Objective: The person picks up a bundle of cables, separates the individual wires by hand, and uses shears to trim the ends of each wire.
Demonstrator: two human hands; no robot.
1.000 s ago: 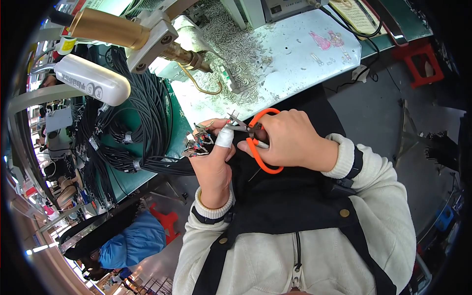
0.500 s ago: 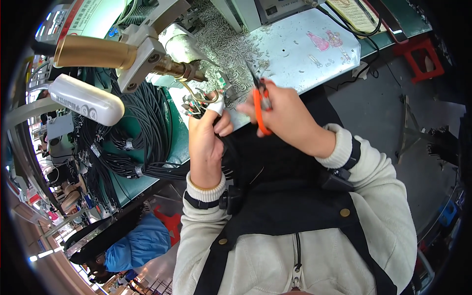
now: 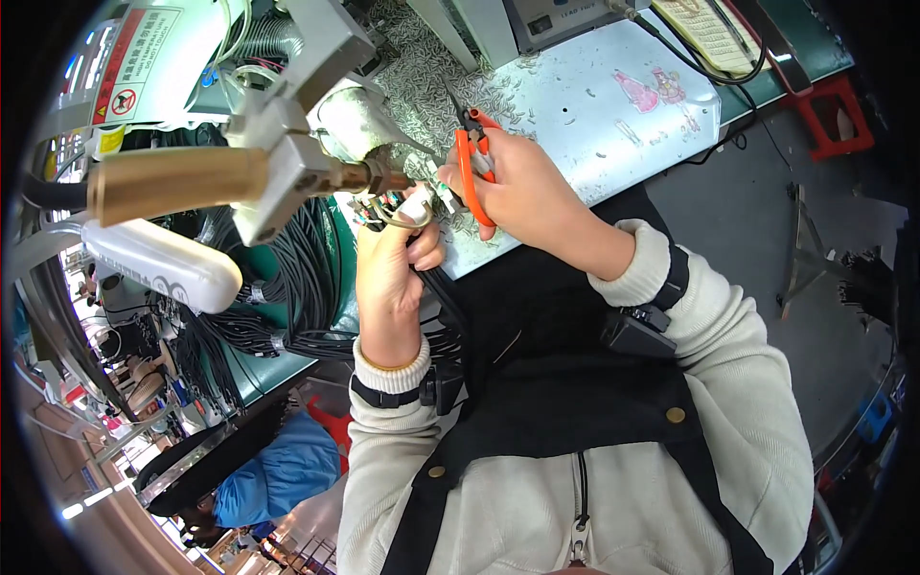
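Left grip: I have it closed on wires, at the near side of the iron's tip. Right grip: grasping orange-handled pliers, right of the iron. Metal bits lie beyond the iron; black cables nearer me than it, on the desk.

A hand could pass over the right part of the white plate, where flat stickers lie; the grey box bounds it behind, the black lead at the far right. Leftward, the iron and white tube hang above the cables, blocking the way down. The left hand, gripping wires, and the right hand, around pliers, crowd the plate's near edge. Between them and the apron lies a gap.
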